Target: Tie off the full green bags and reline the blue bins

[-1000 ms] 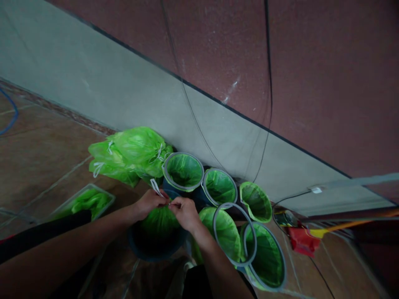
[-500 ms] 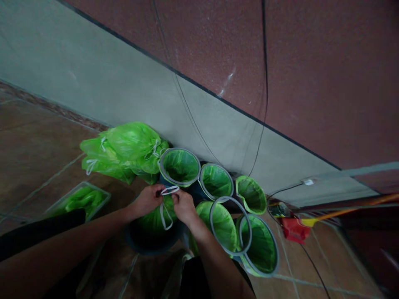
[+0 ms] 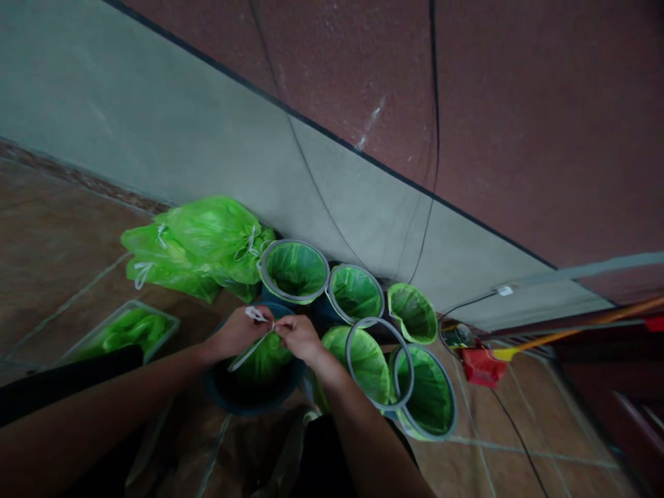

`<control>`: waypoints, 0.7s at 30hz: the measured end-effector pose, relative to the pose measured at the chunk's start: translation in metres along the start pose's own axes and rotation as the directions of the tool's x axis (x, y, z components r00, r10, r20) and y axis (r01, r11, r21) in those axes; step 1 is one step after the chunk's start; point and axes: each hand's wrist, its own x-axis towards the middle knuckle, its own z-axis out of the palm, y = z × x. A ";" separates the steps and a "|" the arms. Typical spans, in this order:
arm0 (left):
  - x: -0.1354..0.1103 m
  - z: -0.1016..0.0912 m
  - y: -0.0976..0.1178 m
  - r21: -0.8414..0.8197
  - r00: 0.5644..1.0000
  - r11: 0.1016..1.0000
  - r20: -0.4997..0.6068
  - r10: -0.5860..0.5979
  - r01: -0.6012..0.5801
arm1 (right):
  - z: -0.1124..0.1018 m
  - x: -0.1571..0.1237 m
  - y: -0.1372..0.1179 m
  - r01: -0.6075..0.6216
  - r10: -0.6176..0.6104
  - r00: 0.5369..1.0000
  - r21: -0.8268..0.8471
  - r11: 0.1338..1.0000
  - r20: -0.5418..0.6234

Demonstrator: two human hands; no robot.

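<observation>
My left hand [image 3: 243, 333] and my right hand [image 3: 299, 337] meet above a dark blue bin [image 3: 249, 408], their fingers closed on a white drawstring [image 3: 243, 358]. The string belongs to a green garbage bag [image 3: 265, 360] that sits gathered inside the bin. A loop of the string shows over the left fingers, and a loose length hangs down across the bag. The fingertips of both hands almost touch at the bag's gathered neck. Whether a knot is formed there is too small to tell.
Tied green bags [image 3: 202, 242] lie heaped by the wall. A clear tub [image 3: 173, 332] holds green bags at the left. Several lined bins [image 3: 295, 301] stand to the right, with a loose grey ring [image 3: 349, 360] across two. A red dustpan [image 3: 483, 366] and cables lie farther right.
My hands have drawn closer together at the bag's neck. The drawstring's large loop is pulled narrower and now slants down to the left. The view has shifted slightly.
</observation>
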 end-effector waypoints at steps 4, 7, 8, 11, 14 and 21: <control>0.002 0.001 -0.001 -0.063 0.998 0.996 0.036 -0.053 0.056 | -0.005 -0.008 -0.012 0.128 -0.173 0.982 -0.417 0.900 -0.073; 0.003 0.000 -0.001 0.000 0.997 0.998 0.039 -0.061 0.061 | -0.007 -0.014 -0.021 0.114 -0.211 0.974 -0.626 0.771 -0.083; 0.004 0.000 -0.002 0.026 0.998 0.998 0.028 -0.061 0.060 | -0.008 -0.015 -0.023 0.097 -0.201 0.976 -0.656 0.749 -0.085; 0.006 0.000 -0.006 0.130 0.999 0.991 0.013 -0.039 0.037 | -0.011 -0.016 -0.023 0.022 -0.142 0.983 -0.704 0.710 -0.113; 0.008 0.000 -0.009 0.213 0.998 0.976 0.045 -0.041 0.031 | -0.012 -0.015 -0.022 -0.056 -0.072 0.987 -0.731 0.680 -0.142; 0.010 -0.001 -0.018 0.278 0.995 0.957 0.022 -0.093 0.083 | -0.019 -0.012 -0.016 -0.006 -0.096 0.988 -0.655 0.755 -0.120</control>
